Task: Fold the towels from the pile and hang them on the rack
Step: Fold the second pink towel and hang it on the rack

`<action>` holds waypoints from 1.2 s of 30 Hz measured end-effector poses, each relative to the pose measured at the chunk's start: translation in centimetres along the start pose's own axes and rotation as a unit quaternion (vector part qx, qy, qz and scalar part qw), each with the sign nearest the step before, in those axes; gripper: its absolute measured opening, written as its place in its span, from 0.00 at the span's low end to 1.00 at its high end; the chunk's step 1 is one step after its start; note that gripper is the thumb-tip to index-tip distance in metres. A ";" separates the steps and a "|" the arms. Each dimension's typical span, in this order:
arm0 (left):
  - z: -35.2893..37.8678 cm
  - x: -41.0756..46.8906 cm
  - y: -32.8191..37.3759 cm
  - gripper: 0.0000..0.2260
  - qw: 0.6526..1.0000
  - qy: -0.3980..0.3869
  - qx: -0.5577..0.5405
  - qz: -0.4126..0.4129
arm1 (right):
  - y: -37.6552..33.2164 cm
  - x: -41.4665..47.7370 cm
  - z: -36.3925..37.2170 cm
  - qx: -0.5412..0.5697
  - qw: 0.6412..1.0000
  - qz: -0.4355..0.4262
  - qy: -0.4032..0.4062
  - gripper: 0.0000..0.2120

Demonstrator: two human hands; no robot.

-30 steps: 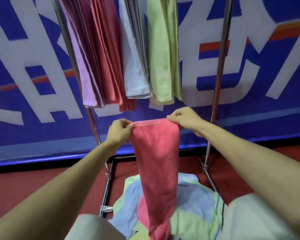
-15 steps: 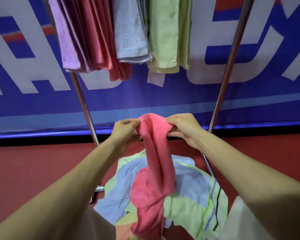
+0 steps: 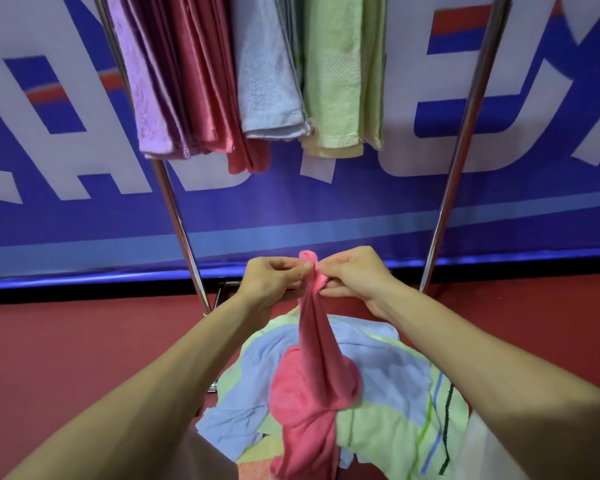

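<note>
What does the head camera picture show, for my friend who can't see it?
The left hand and right hand pinch the bunched top of a pink towel over a pile of towels. Folded towels hang on a metal rack behind.

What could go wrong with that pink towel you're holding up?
The left hand and right hand pinch the pink towel only at its bunched top, so it might slip down onto the pile. Its tail lies on the pile, so lifting could drag another towel along.

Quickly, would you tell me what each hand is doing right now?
Left hand: pinches the pink towel at its top.
Right hand: pinches the same towel.
</note>
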State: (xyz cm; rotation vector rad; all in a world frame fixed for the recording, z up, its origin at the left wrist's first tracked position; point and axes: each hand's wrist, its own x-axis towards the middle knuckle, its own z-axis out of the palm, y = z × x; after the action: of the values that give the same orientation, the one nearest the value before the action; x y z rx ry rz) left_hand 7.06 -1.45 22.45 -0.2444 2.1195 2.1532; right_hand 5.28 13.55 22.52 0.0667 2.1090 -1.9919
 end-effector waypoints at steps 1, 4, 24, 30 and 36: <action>0.0 0.1 -0.1 0.06 1.000 -0.006 0.005 0.001 | 0.1 0.1 0.1 0.003 1.000 0.004 0.012 0.06; -0.1 0.2 -0.4 0.07 1.000 -0.021 0.012 0.004 | 0.5 0.1 0.2 0.013 0.999 0.009 0.035 0.12; -3.1 0.6 0.0 0.16 0.954 -0.121 0.253 0.106 | -1.7 -0.6 -2.0 -0.134 0.981 -0.085 -0.111 0.12; -2.4 0.6 -0.1 0.12 0.952 -0.132 0.225 0.157 | -1.1 0.3 -2.6 -0.229 0.962 -0.139 -0.057 0.09; -1.0 -0.9 0.5 0.06 0.965 -0.107 0.172 0.167 | -0.7 0.5 -3.7 -0.322 0.934 -0.152 -0.011 0.04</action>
State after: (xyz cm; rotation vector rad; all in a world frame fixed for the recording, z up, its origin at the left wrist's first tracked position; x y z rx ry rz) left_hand 7.85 -2.43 23.14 0.3864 2.4867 1.8011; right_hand 4.12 17.12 23.27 -0.4155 2.7724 -1.3090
